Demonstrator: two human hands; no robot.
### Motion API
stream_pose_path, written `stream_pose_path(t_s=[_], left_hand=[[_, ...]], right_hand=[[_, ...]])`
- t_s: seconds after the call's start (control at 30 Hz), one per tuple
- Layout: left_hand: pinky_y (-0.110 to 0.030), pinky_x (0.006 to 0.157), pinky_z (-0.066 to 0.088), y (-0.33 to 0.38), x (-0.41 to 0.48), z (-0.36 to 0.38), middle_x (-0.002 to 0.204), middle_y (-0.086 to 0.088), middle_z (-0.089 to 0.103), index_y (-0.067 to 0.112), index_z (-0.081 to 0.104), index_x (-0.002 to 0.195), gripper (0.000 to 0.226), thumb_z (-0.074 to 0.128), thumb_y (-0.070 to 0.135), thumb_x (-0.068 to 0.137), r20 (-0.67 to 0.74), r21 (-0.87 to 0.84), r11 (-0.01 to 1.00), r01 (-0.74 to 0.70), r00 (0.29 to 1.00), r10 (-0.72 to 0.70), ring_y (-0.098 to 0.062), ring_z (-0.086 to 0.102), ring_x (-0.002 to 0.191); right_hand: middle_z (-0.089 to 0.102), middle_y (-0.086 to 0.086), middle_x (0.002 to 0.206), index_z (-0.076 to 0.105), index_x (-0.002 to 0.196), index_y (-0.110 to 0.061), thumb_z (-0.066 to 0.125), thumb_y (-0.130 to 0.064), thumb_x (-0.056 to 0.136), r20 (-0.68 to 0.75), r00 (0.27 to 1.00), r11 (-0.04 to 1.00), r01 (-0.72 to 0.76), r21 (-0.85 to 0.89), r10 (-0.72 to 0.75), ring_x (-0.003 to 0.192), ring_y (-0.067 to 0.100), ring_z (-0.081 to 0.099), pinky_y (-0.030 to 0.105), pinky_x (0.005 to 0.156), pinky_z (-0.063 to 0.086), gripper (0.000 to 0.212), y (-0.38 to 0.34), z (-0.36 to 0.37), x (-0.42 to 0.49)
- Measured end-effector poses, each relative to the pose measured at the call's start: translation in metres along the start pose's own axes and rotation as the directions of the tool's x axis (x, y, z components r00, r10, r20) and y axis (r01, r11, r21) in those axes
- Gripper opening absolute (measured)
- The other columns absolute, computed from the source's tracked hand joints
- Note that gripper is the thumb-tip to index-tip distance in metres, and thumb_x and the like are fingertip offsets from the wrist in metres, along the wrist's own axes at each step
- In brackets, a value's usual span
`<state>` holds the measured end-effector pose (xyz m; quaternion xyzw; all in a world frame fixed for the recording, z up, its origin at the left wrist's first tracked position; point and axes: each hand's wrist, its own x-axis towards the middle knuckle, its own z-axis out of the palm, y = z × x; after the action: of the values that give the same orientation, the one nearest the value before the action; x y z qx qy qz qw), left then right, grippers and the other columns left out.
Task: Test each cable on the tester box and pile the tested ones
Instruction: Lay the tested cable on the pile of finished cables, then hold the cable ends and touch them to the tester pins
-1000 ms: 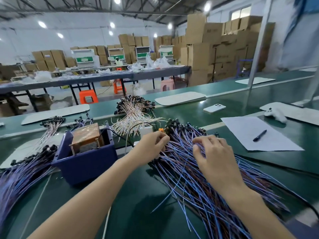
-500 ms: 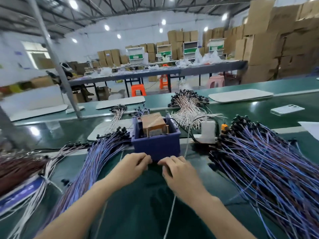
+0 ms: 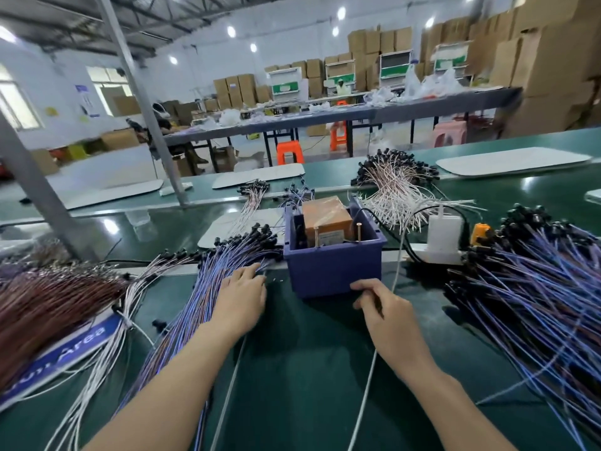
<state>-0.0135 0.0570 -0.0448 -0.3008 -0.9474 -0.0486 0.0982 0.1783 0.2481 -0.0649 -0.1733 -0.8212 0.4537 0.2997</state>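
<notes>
The tester box [image 3: 331, 275] is a blue bin holding an orange-brown unit with two brass pins, standing mid-table. A big pile of blue and purple cables [image 3: 533, 304] with black connectors lies to its right. Another pile of the same cables [image 3: 208, 278] fans out to its left. My left hand [image 3: 242, 299] lies with straight fingers on the right edge of that left pile. My right hand [image 3: 382, 304] sits at the box's front right corner, fingers curled, pinching what looks like a thin dark cable end.
A brown cable bundle [image 3: 48, 304] lies far left over a blue label. White cables [image 3: 393, 193] are heaped behind the box, and a white adapter on a power strip [image 3: 444, 236] stands to its right. A thin white cord [image 3: 367, 382] runs toward me. A metal post [image 3: 39, 193] rises left.
My view swung left from the right pile to the box. Both hands came from the right pile to the box front, then my left hand moved onto the left pile.
</notes>
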Motion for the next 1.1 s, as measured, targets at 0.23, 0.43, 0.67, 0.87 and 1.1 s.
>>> stream_pose_path(t_s=[0.23, 0.43, 0.67, 0.87, 1.1], left_hand=[[-0.04, 0.12, 0.017, -0.002, 0.009, 0.015, 0.16, 0.0, 0.034, 0.019, 0.039, 0.15, 0.048, 0.031, 0.03, 0.104, 0.011, 0.131, 0.991, -0.001, 1.0, 0.0, -0.023, 0.022, 0.15], [-0.04, 0.111, 0.024, 0.0, 0.006, 0.019, 0.139, -0.007, 0.051, 0.017, 0.057, 0.129, 0.037, 0.035, 0.028, 0.102, -0.052, 0.085, 0.993, 0.081, 0.996, -0.077, -0.029, 0.037, 0.132], [-0.042, 0.09, 0.039, 0.0, -0.006, 0.021, 0.113, -0.015, 0.062, 0.007, 0.069, 0.116, 0.024, 0.052, 0.014, 0.102, -0.294, -0.171, 0.975, 0.141, 0.937, -0.187, -0.036, 0.057, 0.101], [-0.025, 0.049, 0.03, 0.01, -0.019, 0.003, 0.11, -0.01, 0.049, 0.011, 0.049, 0.114, 0.016, 0.037, 0.018, 0.107, -0.484, -0.526, 0.847, 0.075, 0.793, -0.371, -0.017, 0.051, 0.061], [-0.01, 0.081, 0.039, 0.062, -0.047, -0.051, 0.109, -0.005, 0.045, 0.008, 0.05, 0.132, 0.032, 0.033, 0.019, 0.108, -0.739, -0.634, 0.712, -0.303, 0.51, -0.441, 0.0, 0.047, 0.091]], right_hand=[[0.071, -0.015, 0.078, 0.066, 0.095, -0.038, 0.047, -0.01, 0.101, -0.09, 0.987, 0.963, -0.11, 0.245, 0.136, 0.067, 0.018, 0.06, 0.027, 0.057, 0.049, 0.035, 0.003, -0.004, 0.008], [0.07, -0.014, 0.078, 0.067, 0.092, -0.039, 0.048, -0.011, 0.101, -0.094, 0.987, 0.961, -0.106, 0.256, 0.133, 0.066, 0.018, 0.06, 0.032, 0.058, 0.049, 0.035, 0.003, -0.002, 0.007], [0.07, -0.014, 0.078, 0.067, 0.094, -0.037, 0.048, -0.01, 0.101, -0.088, 0.988, 0.965, -0.1, 0.242, 0.124, 0.064, 0.01, 0.061, 0.018, 0.053, 0.048, 0.034, 0.002, -0.003, 0.005], [0.07, -0.015, 0.08, 0.068, 0.094, -0.037, 0.048, -0.011, 0.101, -0.086, 0.989, 0.963, -0.096, 0.253, 0.121, 0.067, 0.004, 0.062, 0.01, 0.055, 0.044, 0.034, 0.0, -0.005, 0.003], [0.063, -0.022, 0.092, 0.05, 0.115, -0.051, 0.049, -0.018, 0.102, -0.267, 0.963, 0.987, 0.074, 0.144, -0.033, 0.068, 0.005, 0.059, 0.01, 0.057, 0.043, 0.035, -0.011, -0.007, -0.001]])
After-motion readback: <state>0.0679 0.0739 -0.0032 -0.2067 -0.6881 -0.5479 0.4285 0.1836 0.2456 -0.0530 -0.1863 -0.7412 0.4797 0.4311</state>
